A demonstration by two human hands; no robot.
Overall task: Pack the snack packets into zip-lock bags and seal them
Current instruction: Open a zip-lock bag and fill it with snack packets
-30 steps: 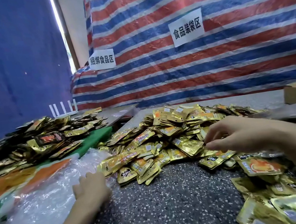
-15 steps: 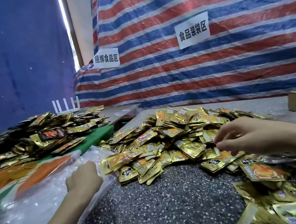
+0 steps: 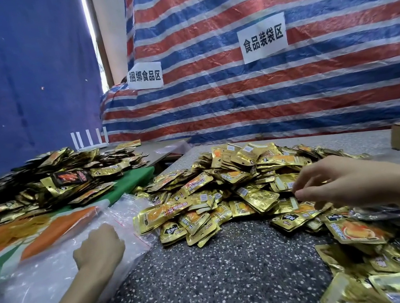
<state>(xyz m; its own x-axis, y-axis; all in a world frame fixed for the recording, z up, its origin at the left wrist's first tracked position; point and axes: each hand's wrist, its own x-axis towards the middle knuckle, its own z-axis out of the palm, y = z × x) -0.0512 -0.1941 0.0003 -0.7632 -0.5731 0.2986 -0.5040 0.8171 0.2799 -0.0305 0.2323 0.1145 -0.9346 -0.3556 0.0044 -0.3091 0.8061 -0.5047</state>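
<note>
Fingers of right grip (image 3: pixel 342 181) curled down, tips on heap of snack packets (image 3: pixel 226 189), flat glossy gold foil; hold: cannot tell. Left of heap, left grip (image 3: pixel 99 248) curled on crinkly clear zip-lock bags (image 3: pixel 44 280); hold likewise unclear. Dark speckled bench (image 3: pixel 227 278) spreads on heap's near side; striped tarp (image 3: pixel 288 90) behind.

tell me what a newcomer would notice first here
A big heap of gold snack packets sprawls across the speckled table at centre and right, with the right hand on it. Behind hangs a red, white and blue striped tarp bearing two white paper signs. At left, the left hand rests on clear zip-lock bags beside a darker pile of packets.
</note>
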